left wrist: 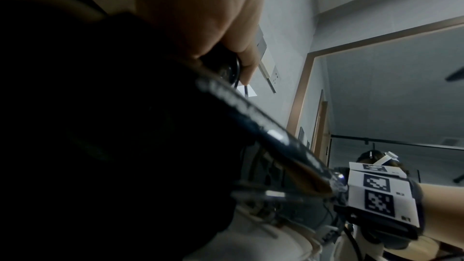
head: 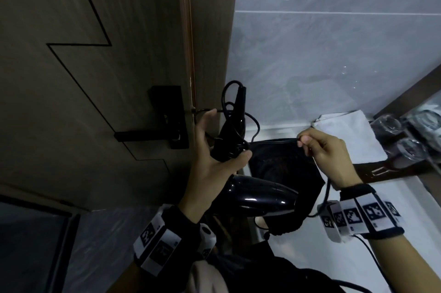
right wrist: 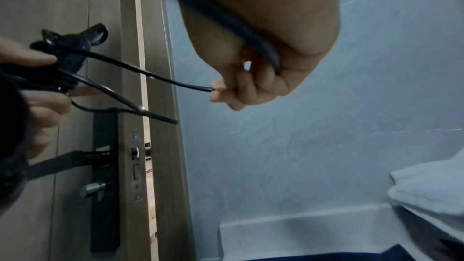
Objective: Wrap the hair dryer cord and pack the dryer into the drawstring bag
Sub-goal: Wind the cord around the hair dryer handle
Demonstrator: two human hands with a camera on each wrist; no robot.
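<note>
A wooden door (head: pixel 90 58) with a black handle (head: pixel 152 136) fills the left; a grey tiled wall (head: pixel 334 49) stands to the right. A black bag (head: pixel 284 168) lies on the white counter (head: pixel 391 199), below the hands. The black dryer (head: pixel 260 197) sits in the left hand (head: pixel 214 163), whose fingers and thumb curl round its handle and the cord (head: pixel 232 111) looped there. The right hand (head: pixel 329 159) has its fingers curled, thumb and forefinger pinching a stretch of cord. A folded white towel (head: pixel 350 135) lies behind, beside glasses (head: pixel 391 125).
</note>
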